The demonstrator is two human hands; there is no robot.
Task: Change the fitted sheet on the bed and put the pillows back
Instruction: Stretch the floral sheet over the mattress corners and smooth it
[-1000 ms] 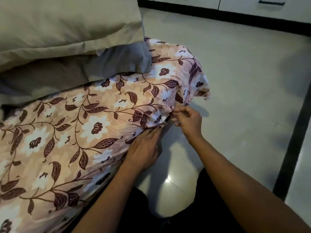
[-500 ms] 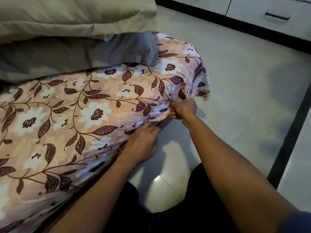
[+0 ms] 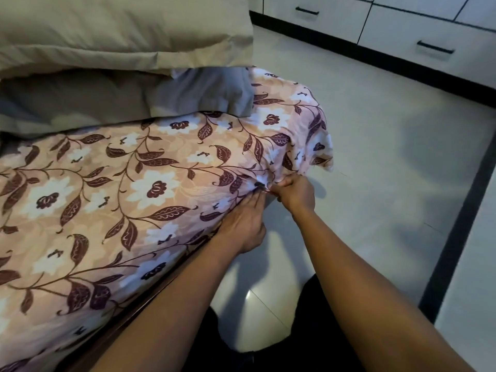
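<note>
Two hands meet at the near side edge of the bed, just short of its corner, where the fitted sheet bunches into a gather. To the right of that edge lies a wide stretch of pale glossy tiled floor, crossed by a dark strip and running back to white drawers with black handles along the far wall. The right hand has its fingers curled, pinching the gathered cloth at the edge, knuckles toward the floor. The left hand lies just beside it and slightly lower, against the side face of the sheet, its fingers fairly straight and pressed to the cloth, with the fingertips reaching up to the gather and touching or nearly touching the right hand's. Beyond the pinch, the sheet's corner hangs loose and crumpled out over the floor. The sheet is soft printed cotton, peach-pink with white flowers and maroon leaves on trailing stems, lying smooth over the top and creased toward the gather. A dark wooden frame edge shows below its hem. At the head of the bed two pillows are stacked, a beige pillow with a flanged border resting on a grey pillow.
</note>
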